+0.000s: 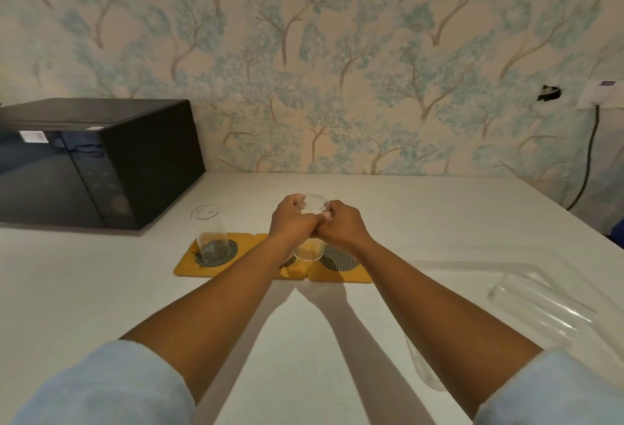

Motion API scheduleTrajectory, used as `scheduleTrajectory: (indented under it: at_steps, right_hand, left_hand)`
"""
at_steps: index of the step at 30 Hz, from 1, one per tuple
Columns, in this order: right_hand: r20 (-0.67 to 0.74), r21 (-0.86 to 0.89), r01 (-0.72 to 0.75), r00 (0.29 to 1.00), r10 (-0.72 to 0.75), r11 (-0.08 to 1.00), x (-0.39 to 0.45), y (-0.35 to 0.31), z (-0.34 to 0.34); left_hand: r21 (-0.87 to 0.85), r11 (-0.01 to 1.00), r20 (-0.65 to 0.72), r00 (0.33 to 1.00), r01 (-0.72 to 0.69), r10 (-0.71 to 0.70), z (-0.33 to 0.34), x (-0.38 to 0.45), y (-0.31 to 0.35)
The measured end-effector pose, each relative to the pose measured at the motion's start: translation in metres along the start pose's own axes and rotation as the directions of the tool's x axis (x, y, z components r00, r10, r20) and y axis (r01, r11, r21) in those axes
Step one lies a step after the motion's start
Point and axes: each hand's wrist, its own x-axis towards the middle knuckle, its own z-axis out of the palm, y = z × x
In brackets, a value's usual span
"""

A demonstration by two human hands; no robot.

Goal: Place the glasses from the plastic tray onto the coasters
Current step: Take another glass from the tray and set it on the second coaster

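Observation:
Three yellow coasters with dark mesh centres lie in a row on the white table. A clear glass (208, 233) stands upright on the left coaster (189, 264). My left hand (291, 222) and my right hand (341, 226) both grip a second clear glass (310, 252), held upright over the middle coaster (292, 271); whether its base touches the coaster is hidden. The right coaster (351, 275) carries nothing. A clear plastic tray (449, 255) sits at the right, with another glass (540, 309) lying on its side in it.
A black microwave (98, 161) stands at the back left against the wallpapered wall. A wall socket (599, 95) with a dark cable (589, 161) is at the far right. The table's right edge runs diagonally past the tray.

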Motion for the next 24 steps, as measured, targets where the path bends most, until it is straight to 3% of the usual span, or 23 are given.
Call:
scheduleTrajectory:
  at_steps: [4,15,24]
  right_hand:
    - [0.071,-0.012,-0.010,0.997,0.011,1.000,0.012,0.008,0.028]
    - [0.030,-0.014,0.071,0.997,-0.070,0.997,0.019,0.003,0.031]
    - [0.057,-0.050,0.074,0.996,-0.071,0.996,0.029,0.006,0.044]
  left_hand:
    - [0.010,0.999,-0.027,0.999,0.040,-0.040,-0.016,0.014,-0.022]
    - [0.137,0.990,-0.068,0.997,-0.031,0.040,-0.025,0.028,-0.017]
    - [0.153,0.988,-0.065,0.998,0.008,0.002,-0.030,0.038,-0.026]
